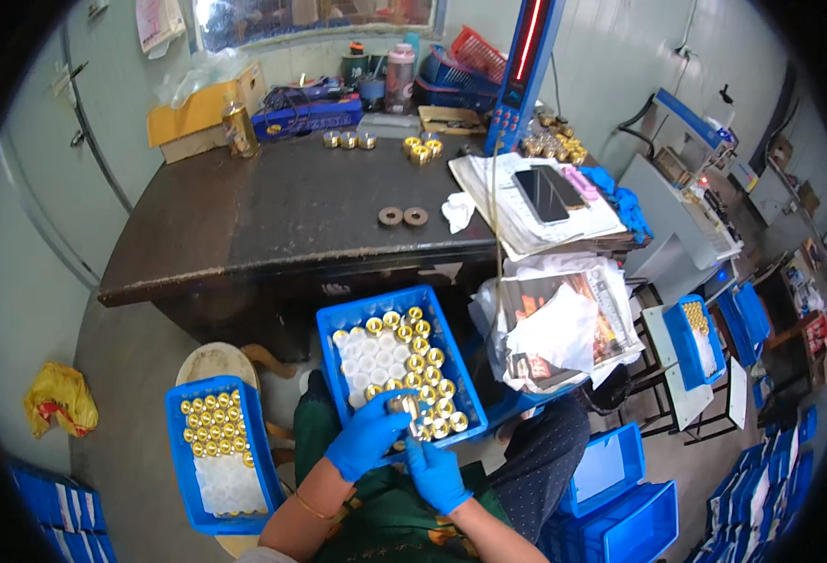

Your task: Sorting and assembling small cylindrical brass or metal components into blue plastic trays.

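My left hand (368, 437), in a blue glove, is closed on a shiny metal fitting (402, 404) above the near side of a blue crate (327, 330). My right hand (439, 477), also gloved in blue, is just below it. Its fingers pinch a small silvery piece (413, 430) against the fitting; its kind I cannot make out. In the crate several gold-coloured ring fittings (435, 357) stand along the far and right sides. White round cups of a liner (368, 361) show at the left.
Left of my legs, a second blue crate (177, 441) of gold fittings rests on a stool (209, 361). Ahead stands a dark desk (301, 211) with two brown rings (402, 217), a phone (542, 194) on papers and a blue column gauge (519, 84). Blue crates (634, 525) sit lower right.
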Demonstrator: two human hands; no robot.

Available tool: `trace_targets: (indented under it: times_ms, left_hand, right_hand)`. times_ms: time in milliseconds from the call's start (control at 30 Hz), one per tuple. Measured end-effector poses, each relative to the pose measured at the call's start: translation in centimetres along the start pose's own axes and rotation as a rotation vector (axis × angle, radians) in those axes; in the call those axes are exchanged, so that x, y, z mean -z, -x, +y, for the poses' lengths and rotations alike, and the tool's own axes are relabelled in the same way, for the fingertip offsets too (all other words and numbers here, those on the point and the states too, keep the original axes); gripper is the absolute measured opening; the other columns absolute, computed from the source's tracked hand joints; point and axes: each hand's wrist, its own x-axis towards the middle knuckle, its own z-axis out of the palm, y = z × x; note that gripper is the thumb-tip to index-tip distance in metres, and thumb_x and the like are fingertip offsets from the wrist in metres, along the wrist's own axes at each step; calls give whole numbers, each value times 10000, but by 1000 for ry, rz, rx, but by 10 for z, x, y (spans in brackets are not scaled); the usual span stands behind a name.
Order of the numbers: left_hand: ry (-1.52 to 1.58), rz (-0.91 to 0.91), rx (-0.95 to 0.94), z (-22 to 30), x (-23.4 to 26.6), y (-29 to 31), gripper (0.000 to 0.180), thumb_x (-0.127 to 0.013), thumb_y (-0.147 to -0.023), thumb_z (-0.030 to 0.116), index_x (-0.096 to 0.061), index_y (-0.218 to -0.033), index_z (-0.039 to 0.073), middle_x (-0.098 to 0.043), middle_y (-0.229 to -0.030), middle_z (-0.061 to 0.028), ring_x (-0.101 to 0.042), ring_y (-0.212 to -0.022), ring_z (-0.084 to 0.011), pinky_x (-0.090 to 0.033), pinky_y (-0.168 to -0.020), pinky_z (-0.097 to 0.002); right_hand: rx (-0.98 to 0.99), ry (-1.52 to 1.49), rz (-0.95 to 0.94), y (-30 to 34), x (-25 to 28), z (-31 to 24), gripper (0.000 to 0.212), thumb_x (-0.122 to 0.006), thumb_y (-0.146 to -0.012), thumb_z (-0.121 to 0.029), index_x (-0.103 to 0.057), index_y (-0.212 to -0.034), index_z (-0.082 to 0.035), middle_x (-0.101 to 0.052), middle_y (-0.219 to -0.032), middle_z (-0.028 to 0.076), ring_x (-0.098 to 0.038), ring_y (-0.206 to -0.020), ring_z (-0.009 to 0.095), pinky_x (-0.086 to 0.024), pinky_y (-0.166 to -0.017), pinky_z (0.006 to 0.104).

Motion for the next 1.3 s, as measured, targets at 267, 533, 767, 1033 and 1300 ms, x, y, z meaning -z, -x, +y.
trace_targets:
  times_ms: [267,533,767,1033,1300]
  left_hand:
    - [-169,236,-153,-3,-22,27,330,-601,-773,57,-534,-1094,18,-558,-978,-55,-540,-828,-104,-465,-713,-230]
    - [-78,94,-179,-7,-30,41,268,-436,-882,147,-514,-1082,-14,-568,-989,-67,-538,-849,-118,-439,-763,-264]
    - [-876,173,-586,4,-56,52,391,-352,-907,114,-311,-1280,5,-499,-1104,-93,-495,-976,-154,-404,-863,-287]
    - [-122,139,-336,-17,-59,56,493,-401,-841,95,-288,-1309,-7,-398,-1232,-104,-407,-1115,-204,-307,-971,-342]
    - [-429,277,-527,-22,-13,57,560,-389,-902,246,-171,-1353,-2,-272,-1340,-115,-279,-1230,-200,-205,-1031,-327]
  right_hand:
    - [238,318,119,9,-8,4,179,-588,-798,-246,-586,-778,-68,-549,-550,170,-549,-468,332,-426,-415,399]
    - [223,13,113,13,-3,-30,174,-547,-829,-193,-580,-850,-23,-548,-621,218,-565,-552,360,-432,-465,391]
    - [121,-103,184,15,5,-34,194,-562,-819,-213,-604,-836,-23,-554,-611,209,-575,-542,346,-440,-480,390]
    - [156,-139,114,21,0,-15,315,-532,-825,-241,-564,-1012,10,-552,-618,222,-581,-551,355,-448,-481,395]
    - [223,112,21,22,-28,-9,288,-535,-831,-245,-577,-989,-8,-545,-597,220,-566,-526,358,-440,-457,417]
